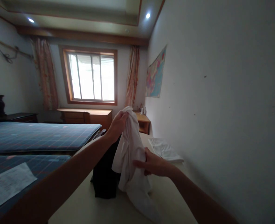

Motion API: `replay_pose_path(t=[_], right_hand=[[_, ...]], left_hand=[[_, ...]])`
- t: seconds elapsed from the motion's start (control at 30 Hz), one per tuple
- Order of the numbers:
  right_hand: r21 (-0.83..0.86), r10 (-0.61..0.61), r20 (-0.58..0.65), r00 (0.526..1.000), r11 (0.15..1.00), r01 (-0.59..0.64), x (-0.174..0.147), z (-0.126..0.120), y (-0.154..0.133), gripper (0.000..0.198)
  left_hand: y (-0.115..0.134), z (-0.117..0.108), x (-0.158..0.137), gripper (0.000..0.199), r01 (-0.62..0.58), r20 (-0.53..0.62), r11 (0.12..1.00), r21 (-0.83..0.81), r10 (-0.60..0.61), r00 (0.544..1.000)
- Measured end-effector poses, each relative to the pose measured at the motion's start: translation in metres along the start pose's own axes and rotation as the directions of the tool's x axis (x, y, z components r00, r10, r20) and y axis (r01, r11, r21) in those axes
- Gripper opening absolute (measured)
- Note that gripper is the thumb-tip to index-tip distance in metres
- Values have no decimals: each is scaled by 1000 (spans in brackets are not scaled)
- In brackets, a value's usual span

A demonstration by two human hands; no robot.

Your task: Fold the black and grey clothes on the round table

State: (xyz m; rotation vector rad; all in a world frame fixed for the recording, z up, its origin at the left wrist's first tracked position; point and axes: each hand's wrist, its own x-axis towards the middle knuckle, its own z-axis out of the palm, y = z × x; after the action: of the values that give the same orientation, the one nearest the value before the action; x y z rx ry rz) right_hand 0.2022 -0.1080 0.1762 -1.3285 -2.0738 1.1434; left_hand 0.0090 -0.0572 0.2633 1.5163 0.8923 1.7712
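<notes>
A white cloth garment [134, 140] hangs in loose folds between my two hands, its lower end trailing down onto the pale table [81, 199]. My left hand [119, 123] is closed on the garment's top end, raised above the table. Lower down, my right hand [151, 161] grips the garment's right side, thumb across the front of the fabric. What kind of garment it is, I cannot make out. Behind it lies a black cloth item [105, 177], partly hidden by the white fabric. To the right, near the wall, a folded white cloth [164, 149] rests on the table.
On the left are mattresses with blue plaid covers [41, 137]; a printed paper sheet [10, 185] lies on the nearer one. A white wall [221, 124] bounds the right side. Wooden desks [97, 115] stand at the back beneath a window.
</notes>
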Motion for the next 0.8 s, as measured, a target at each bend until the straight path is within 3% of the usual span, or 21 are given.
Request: replay_pose_path(t=[0.07,0.13,0.23,0.33,0.4,0.47,0.53,0.63,0.73,0.8], right_hand=[[-86,-65,-47,997,994,61,-1,8,7,45],[-109,-88,-101,991,991,76,-1,2,10,23],[55,-89,-263,961,993,107,1,-28,0,14],[225,-241,-505,829,891,395,4,-56,-29,21],[238,-361,-564,743,790,565,8,-65,-53,24],[230,-470,-555,687,706,669,13,-66,-75,27],[208,-564,-524,638,642,738,18,-64,-92,33],[107,-648,-500,574,611,784,26,-70,-97,44],[-26,-634,-506,585,689,724,43,-87,-67,47],[-96,-579,-528,621,768,634,60,-100,-26,43]], left_hand=[[0,1,-2,23,-18,7,1000,8,18,1000],[-1,-4,-1,23,-94,-70,994,55,97,993],[-4,-16,-2,26,-183,-91,979,94,192,977],[-9,-15,-13,32,-175,139,974,145,155,978],[-14,-4,-23,59,-207,287,958,198,145,947],[-18,10,-26,79,-267,331,946,183,197,923],[-19,18,-19,68,-322,244,938,133,284,927],[-8,12,8,50,-418,-10,896,150,424,906],[11,-15,36,32,-389,-261,882,265,454,852],[18,-35,48,28,-398,-250,853,338,489,836]])
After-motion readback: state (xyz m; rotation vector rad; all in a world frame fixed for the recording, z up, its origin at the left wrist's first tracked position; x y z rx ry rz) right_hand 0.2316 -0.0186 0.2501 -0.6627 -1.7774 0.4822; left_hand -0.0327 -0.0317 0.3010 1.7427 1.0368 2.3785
